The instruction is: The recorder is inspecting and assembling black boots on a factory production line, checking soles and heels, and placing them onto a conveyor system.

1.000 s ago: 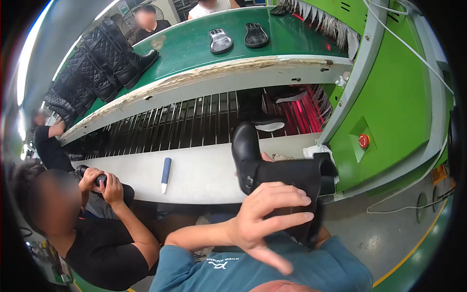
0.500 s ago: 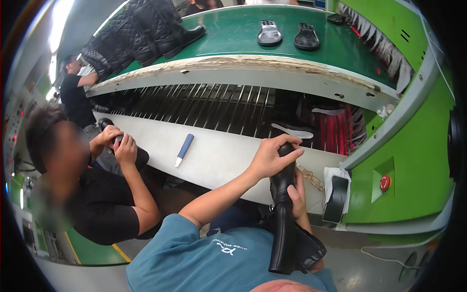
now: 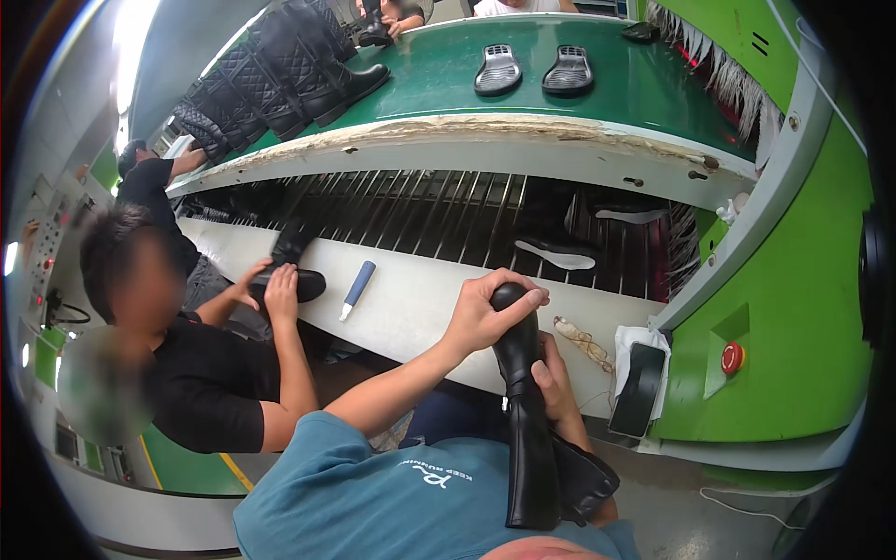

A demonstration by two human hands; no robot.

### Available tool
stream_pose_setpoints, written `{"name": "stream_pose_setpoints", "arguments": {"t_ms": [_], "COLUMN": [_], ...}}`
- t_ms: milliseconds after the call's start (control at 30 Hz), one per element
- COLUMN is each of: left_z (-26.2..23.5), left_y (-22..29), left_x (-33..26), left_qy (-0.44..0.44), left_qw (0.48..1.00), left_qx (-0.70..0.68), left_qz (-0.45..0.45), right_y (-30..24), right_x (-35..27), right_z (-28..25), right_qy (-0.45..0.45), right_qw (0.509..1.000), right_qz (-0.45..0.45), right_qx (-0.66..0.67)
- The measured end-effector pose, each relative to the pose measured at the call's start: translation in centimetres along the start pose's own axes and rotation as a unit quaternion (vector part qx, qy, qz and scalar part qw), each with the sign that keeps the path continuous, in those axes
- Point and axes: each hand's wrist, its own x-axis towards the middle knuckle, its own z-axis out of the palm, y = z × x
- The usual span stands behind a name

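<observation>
A black leather boot (image 3: 530, 448) is in both my hands, its shaft pointing down toward my chest and its foot end raised over the white work ledge (image 3: 420, 299). My left hand (image 3: 487, 315) curls over the rounded foot end from above, thumb and fingers around it. Lower down, my right hand (image 3: 558, 381) grips the boot from its right side; some of its fingers are hidden behind the leather. A small silvery piece shows near the ankle. A dark flap of leather (image 3: 583, 481) hangs open beside the shaft.
On the ledge lie a blue-handled tool with a white tip (image 3: 357, 291), tangled cord (image 3: 583, 343) and a dark phone-like slab (image 3: 641, 387). Metal rollers (image 3: 439, 219) carry white-edged footwear. Two soles (image 3: 567, 71) and quilted boots (image 3: 271, 79) stand on the green belt (image 3: 429, 75). A co-worker (image 3: 205, 364) sits left.
My hands and the boot have shifted slightly left. The two soles on the green belt have moved left too. The co-worker at left has turned the boot in their hands.
</observation>
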Motion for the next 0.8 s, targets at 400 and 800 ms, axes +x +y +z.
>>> {"name": "stream_pose_setpoints", "arguments": {"t_ms": [400, 800], "left_z": [-0.3, -2.4], "left_y": [12.1, 8.5], "left_x": [23.4, 33.7], "left_qy": [0.054, -0.024], "left_qw": [0.791, 0.718], "left_qx": [0.523, 0.679], "left_qz": [0.314, 0.152], "right_y": [-0.7, 3.2], "right_x": [-0.3, -0.1], "right_z": [0.9, -0.8], "right_qy": [0.029, 0.063], "right_qw": [0.989, 0.948], "right_qz": [-0.015, 0.042], "right_qx": [0.144, 0.311]}}
